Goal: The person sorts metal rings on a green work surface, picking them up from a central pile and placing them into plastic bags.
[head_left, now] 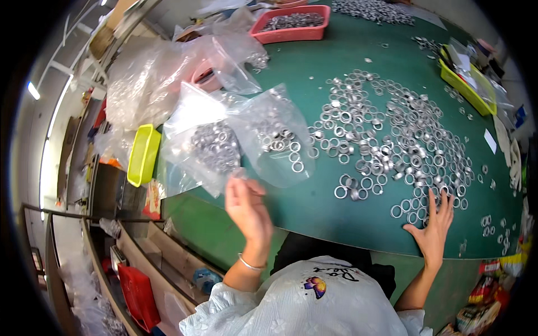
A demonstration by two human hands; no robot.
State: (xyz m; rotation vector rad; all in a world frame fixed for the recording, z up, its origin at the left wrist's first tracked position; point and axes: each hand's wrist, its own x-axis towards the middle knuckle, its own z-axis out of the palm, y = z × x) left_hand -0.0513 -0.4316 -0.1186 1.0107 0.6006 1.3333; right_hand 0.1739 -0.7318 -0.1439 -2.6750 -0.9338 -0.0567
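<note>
My right hand (434,227) lies with fingers spread on the near edge of a wide pile of silver metal rings (412,137). My left hand (246,207) is raised at the table's front edge, beside the clear plastic bags. Its fingers are curled together, and a small blurred greyish thing shows at their tips; I cannot make out what it is. Just beyond it lies a clear bag with many rings (216,148) inside. A second clear bag (263,165) overlaps on its right, with several rings in or under it.
The green table (297,210) carries a pink tray (291,36) of small metal parts at the back and a yellow-green basket (471,89) at the right. Another yellow-green basket (144,155) stands left of the bags. Below left are wooden compartments (157,257) and a red bin (138,297).
</note>
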